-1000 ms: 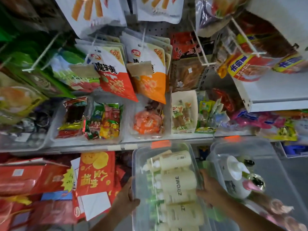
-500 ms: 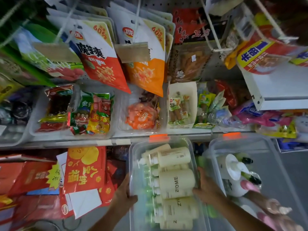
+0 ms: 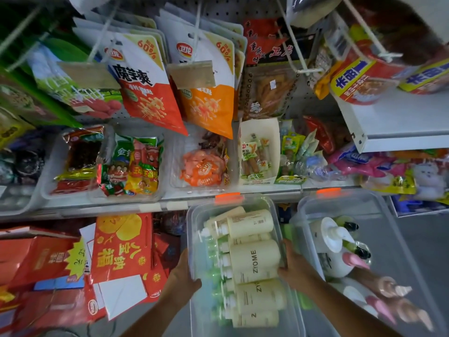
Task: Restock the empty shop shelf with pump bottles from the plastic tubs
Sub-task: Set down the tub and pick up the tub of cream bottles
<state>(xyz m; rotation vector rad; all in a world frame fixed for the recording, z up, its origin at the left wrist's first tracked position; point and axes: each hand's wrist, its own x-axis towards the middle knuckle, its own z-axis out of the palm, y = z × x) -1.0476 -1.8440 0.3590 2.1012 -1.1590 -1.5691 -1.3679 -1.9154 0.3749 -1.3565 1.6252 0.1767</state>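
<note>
A clear plastic tub [image 3: 257,203] with an orange clip is low in the middle of the view. It holds several cream pump bottles [image 3: 254,260] lying on their sides, some marked ZYOME. My left hand [image 3: 183,280] grips the tub's left wall and my right hand [image 3: 295,269] grips its right wall. To the right a second clear tub [image 3: 364,203] holds a white pump bottle [image 3: 328,239], dark-capped green bottles and pink bottles.
A shelf of snack trays [image 3: 136,164] runs across above the tubs, with snack bags [image 3: 145,88] hanging on pegs over it. Red packets [image 3: 119,249] fill the lower left. A white shelf [image 3: 398,127] juts out at upper right.
The view has tipped downward, so the shelves sit higher in frame. Both hands keep their hold on the left tub's sides.
</note>
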